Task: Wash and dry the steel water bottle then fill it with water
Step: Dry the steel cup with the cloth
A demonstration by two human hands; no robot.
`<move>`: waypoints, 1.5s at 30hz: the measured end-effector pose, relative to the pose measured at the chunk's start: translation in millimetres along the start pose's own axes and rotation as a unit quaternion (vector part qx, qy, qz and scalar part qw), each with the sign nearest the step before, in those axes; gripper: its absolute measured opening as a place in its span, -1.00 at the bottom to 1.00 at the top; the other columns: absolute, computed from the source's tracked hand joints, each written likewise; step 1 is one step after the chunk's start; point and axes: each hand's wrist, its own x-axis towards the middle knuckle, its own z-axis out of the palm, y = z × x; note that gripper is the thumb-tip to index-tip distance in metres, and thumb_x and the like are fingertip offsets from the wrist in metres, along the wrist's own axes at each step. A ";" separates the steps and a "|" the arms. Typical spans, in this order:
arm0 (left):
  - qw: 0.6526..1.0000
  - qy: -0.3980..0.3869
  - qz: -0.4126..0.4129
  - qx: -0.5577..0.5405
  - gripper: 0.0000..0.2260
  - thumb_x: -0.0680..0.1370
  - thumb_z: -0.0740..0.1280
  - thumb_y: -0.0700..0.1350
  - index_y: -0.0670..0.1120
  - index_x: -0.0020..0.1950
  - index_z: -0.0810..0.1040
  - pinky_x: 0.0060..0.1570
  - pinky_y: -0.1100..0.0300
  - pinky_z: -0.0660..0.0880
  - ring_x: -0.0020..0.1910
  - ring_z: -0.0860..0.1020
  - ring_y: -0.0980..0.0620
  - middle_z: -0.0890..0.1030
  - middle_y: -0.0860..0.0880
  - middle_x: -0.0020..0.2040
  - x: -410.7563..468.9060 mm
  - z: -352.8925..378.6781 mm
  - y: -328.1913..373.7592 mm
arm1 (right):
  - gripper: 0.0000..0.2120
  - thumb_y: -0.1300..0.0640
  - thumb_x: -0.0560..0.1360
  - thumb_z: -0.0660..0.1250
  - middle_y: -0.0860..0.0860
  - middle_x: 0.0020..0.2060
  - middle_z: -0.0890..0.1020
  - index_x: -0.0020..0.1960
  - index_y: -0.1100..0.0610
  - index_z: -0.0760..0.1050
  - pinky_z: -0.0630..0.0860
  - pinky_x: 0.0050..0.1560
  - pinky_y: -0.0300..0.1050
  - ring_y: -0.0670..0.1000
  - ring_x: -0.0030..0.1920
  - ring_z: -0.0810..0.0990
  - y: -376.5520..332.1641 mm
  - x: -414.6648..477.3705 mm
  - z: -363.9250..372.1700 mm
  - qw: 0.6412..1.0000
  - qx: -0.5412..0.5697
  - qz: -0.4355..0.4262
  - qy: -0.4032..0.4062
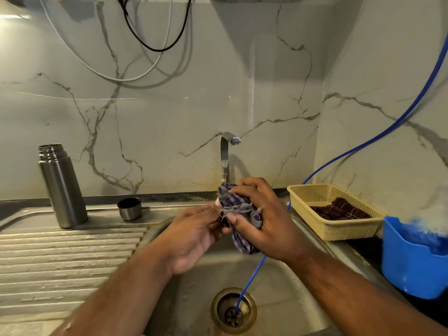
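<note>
Head cam: left hand (pixel 194 236) and right hand (pixel 264 221) are over the sink (pixel 194 287), both gripping a bunched-up checked cloth (pixel 238 214). The steel bottle (pixel 61 187) stands upright and uncapped on the drainboard, roughly 9 o'clock from the hands. Its cap (pixel 129 208) sits at the bottle's 3 o'clock.

Pale marble walls (pixel 194 112) with grey veins are meeting in a corner on the right. A black cable (pixel 145 40) and white cables (pixel 126 80) are hanging in loops from above. A steel tap (pixel 225 156) is standing behind a steel sink (pixel 194 287), with a ribbed draining board (pixel 60 258) lying to its left. A blue tube (pixel 400 122) is running down the right wall into the drain (pixel 234 310). A cream basket (pixel 339 229) and a blue tub (pixel 412 270) are sitting on the right. Warm light is glaring at upper left.
</note>
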 end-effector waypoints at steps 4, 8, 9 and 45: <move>0.995 0.043 0.039 0.083 -0.78 0.50 0.40 -0.08 -0.12 0.07 0.72 0.29 -0.07 0.43 0.18 0.59 -0.17 0.70 -0.18 0.13 0.5 3.6 -4.0 | -0.57 -0.05 0.55 0.38 -0.10 0.23 0.44 0.37 0.02 0.40 0.43 0.13 -0.41 -0.17 0.21 0.49 -4.3 -2.8 4.2 1.000 0.005 0.010 0.017; 0.995 0.012 0.062 0.083 -0.74 0.64 0.27 -0.11 -0.14 0.23 0.66 0.28 0.09 0.51 0.24 0.63 -0.07 0.71 -0.12 0.16 4.2 7.1 -8.3 | -0.72 -0.07 0.59 0.35 -0.14 0.05 0.63 0.26 -0.06 0.44 0.56 0.03 -0.33 -0.20 0.07 0.63 -17.6 -3.0 14.2 0.983 0.105 0.132 0.077; 0.993 0.005 0.075 0.087 -0.72 0.64 0.26 -0.11 -0.14 0.27 0.64 0.24 0.14 0.53 0.24 0.63 -0.04 0.70 -0.12 0.18 5.1 7.7 -9.2 | -0.76 -0.07 0.60 0.34 -0.10 -0.01 0.68 0.23 -0.04 0.48 0.62 0.03 -0.22 -0.17 0.02 0.67 -21.8 -1.2 16.3 0.968 0.149 0.181 0.089; 0.906 0.011 0.187 0.380 -0.61 0.49 0.48 -0.06 0.08 0.32 0.62 0.20 0.31 0.54 0.18 0.62 0.21 0.69 0.13 0.15 18.9 -23.0 -14.8 | -0.63 -0.24 0.55 0.34 -0.01 -0.19 0.75 0.08 0.04 0.65 0.63 -0.10 -0.07 -0.05 -0.22 0.71 -6.8 5.2 4.9 0.886 0.253 0.390 -0.003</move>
